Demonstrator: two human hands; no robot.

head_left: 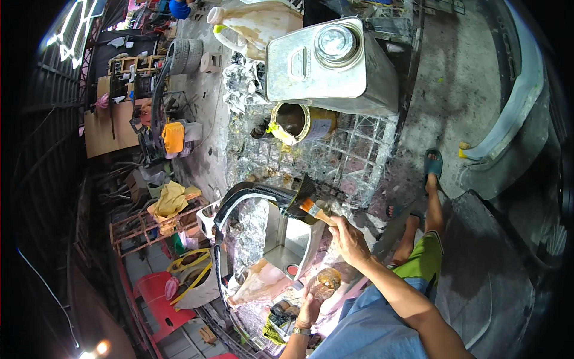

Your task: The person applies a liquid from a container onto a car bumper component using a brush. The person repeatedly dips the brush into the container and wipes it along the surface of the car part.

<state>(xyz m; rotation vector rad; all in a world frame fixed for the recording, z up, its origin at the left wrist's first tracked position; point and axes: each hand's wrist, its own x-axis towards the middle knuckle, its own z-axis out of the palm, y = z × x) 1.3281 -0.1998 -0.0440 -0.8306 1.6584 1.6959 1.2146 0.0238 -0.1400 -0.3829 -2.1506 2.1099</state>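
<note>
My right hand [351,242] grips a paintbrush [323,216] by its wooden handle. The orange-brown bristles are at the dark end of a long curved black part [254,190]; whether they touch it I cannot tell. That part arches over the mesh-topped work surface [353,161] and bends down toward the left. Lower down, my left hand [308,311] is closed around a clear container [326,282] with amber-coloured contents. Beside it stands an open-topped metal container [281,248], and a stained plastic jug [260,284] lies near.
A large square metal can [326,63] stands at the far side, with an open yellow-rimmed tin [308,124] before it. Behind is a stained jug [257,27]. A red chair [158,302] is at left, a curved bumper [514,113] at right. Tyres [184,57] stand further back.
</note>
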